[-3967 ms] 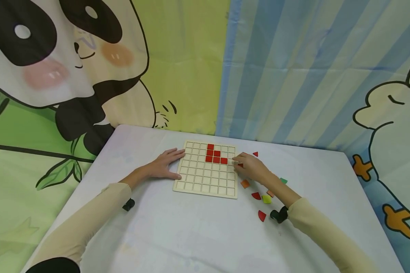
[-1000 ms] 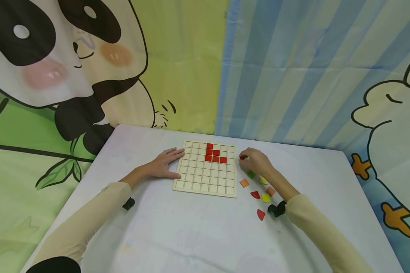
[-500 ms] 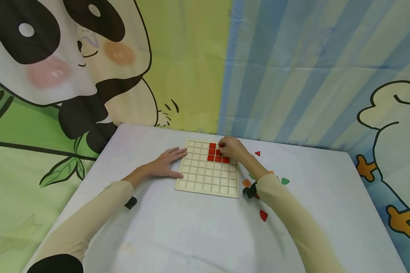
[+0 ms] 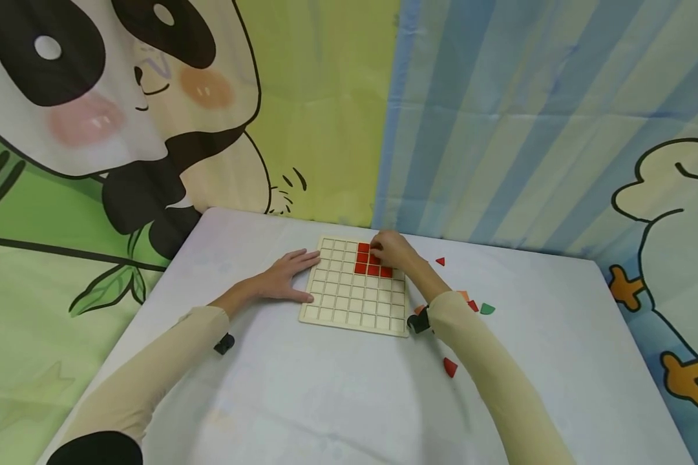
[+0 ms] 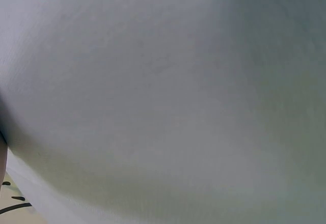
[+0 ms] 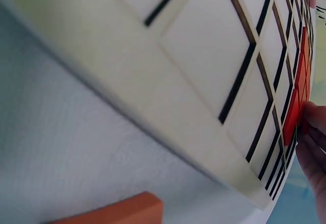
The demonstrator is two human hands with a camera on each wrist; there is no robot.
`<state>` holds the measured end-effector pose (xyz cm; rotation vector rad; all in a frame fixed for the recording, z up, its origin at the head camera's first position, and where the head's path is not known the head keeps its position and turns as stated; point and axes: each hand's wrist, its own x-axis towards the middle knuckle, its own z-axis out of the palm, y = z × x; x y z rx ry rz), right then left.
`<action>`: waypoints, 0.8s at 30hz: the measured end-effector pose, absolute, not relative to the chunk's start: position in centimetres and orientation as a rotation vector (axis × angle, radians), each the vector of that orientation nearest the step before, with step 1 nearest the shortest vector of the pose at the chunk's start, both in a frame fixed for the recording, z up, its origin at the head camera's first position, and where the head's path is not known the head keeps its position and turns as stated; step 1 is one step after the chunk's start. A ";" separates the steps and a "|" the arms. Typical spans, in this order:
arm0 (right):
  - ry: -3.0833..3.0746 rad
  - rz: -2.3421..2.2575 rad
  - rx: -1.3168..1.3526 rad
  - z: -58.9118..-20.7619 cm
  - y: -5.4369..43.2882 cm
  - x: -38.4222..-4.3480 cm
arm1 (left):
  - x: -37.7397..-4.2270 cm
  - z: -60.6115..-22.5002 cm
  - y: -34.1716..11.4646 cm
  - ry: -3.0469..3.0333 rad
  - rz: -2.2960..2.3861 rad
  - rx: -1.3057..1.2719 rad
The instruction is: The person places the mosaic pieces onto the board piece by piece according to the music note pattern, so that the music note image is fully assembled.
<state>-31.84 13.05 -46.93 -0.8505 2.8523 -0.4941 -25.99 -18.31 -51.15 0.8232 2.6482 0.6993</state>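
Observation:
A pale wooden grid board (image 4: 340, 301) lies on the white table. Several red square tiles (image 4: 373, 270) sit in its upper cells. My left hand (image 4: 278, 278) rests at the board's left edge, fingers extended and thumb spread, touching the rim. Over the board's upper right is my right hand (image 4: 394, 250), its curled fingertips down among the red tiles. The right wrist view shows thumb and fingers (image 6: 317, 121) pinching a small red tile at the grid; its exact shape is hidden. Only a sliver of a finger appears in the left wrist view.
Right of the board lie a red wedge (image 4: 440, 261), a green quarter-round (image 4: 487, 309), an orange piece (image 4: 463, 295) and a red piece (image 4: 450, 367). The right forearm covers other loose pieces. A patterned curtain (image 4: 320, 129) hangs behind the table.
My right hand has moved from the loose pieces right of the board, leftward and up onto its upper right cells, carrying a red tile. The left hand stays at the board's edge.

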 end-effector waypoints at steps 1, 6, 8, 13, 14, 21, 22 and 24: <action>2.852 -0.488 -0.858 -46.9 13.1 -31.8 | -26.0 -51.2 -18.3 2.650 0.696 0.823; 2.848 -0.510 -0.895 -46.9 13.2 -31.8 | -26.0 -51.3 -18.4 2.654 0.688 0.829; 2.847 -0.525 -0.906 -47.0 13.3 -31.8 | -26.0 -51.3 -18.5 2.656 0.686 0.828; 2.856 -0.511 -0.890 -47.3 13.5 -31.9 | -26.1 -51.2 -18.3 2.656 0.692 0.837; 2.861 -0.498 -0.886 -47.3 13.5 -31.8 | -26.0 -51.1 -18.2 2.654 0.696 0.844; 2.911 -0.521 -0.816 -46.0 14.0 -30.9 | -26.0 -51.1 -18.1 2.645 0.683 0.847; 2.918 -0.555 -0.806 -45.7 14.3 -30.8 | -26.1 -51.1 -18.2 2.647 0.681 0.844; 2.939 -0.609 -0.811 -45.3 15.4 -30.5 | -26.1 -51.1 -18.3 2.652 0.677 0.838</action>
